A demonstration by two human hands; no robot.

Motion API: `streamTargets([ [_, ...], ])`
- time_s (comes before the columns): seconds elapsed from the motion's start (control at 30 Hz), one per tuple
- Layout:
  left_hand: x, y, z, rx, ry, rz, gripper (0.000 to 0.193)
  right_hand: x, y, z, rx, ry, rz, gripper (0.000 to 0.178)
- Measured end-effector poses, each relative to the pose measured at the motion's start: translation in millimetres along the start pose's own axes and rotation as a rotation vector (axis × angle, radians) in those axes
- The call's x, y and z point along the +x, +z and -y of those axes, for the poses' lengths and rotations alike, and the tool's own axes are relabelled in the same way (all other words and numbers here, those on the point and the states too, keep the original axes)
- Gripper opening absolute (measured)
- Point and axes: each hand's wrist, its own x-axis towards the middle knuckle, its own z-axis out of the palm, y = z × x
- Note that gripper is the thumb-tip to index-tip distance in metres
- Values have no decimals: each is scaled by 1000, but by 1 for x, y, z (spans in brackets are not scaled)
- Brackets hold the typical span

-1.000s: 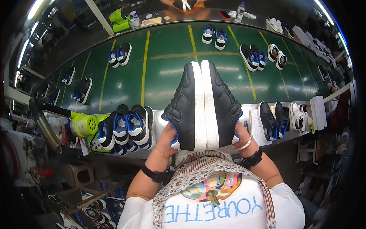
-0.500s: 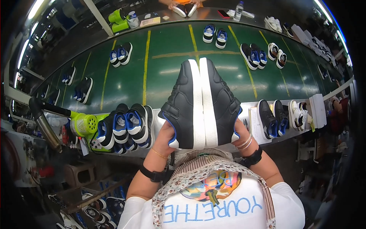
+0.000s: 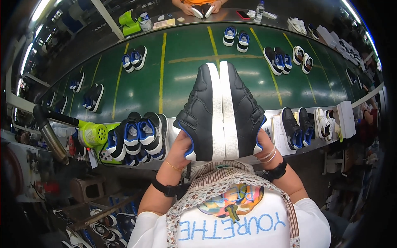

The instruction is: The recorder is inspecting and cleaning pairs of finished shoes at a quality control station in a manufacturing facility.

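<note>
I hold up a pair of black sneakers with thick white soles, blue lining and white heel patches, toes pointing away from me. My left hand (image 3: 178, 151) grips the left sneaker (image 3: 199, 105) at its heel, the fingers mostly hidden by the shoe. At the heel of the right sneaker (image 3: 243, 108) is my right hand (image 3: 265, 145), closed round it, with its fingers hidden too. The two white soles stand side by side and face each other, nearly touching, with the toes a little apart. Each shoe has a strap across its upper.
Beyond lies a green conveyor belt (image 3: 186, 91) with yellow lines and several pairs of shoes. More black sneakers (image 3: 140, 134) crowd the ledge at left, beside a lime-green blower (image 3: 94, 134). At right stand black shoes (image 3: 291, 128) and white shoes (image 3: 321, 123). Across the belt, a person's hands (image 3: 194, 9) hold shoes.
The whole view has shifted slightly, so the belt and ledge appear a little further right. Both sneakers stay in my hands, side by side as before.
</note>
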Motion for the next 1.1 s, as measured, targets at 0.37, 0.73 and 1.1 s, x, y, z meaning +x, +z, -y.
streamTargets([
  [0.37,-6,10,-12,105,43,27,58,1,-15,-1,65,20,20,44],
  [0.73,8,-6,-1,2,188,185,58,9,-9,-1,128,-135,174,59],
  [1.1,12,-7,7,11,-10,461,86,12,-4,-1,233,-12,344,62],
])
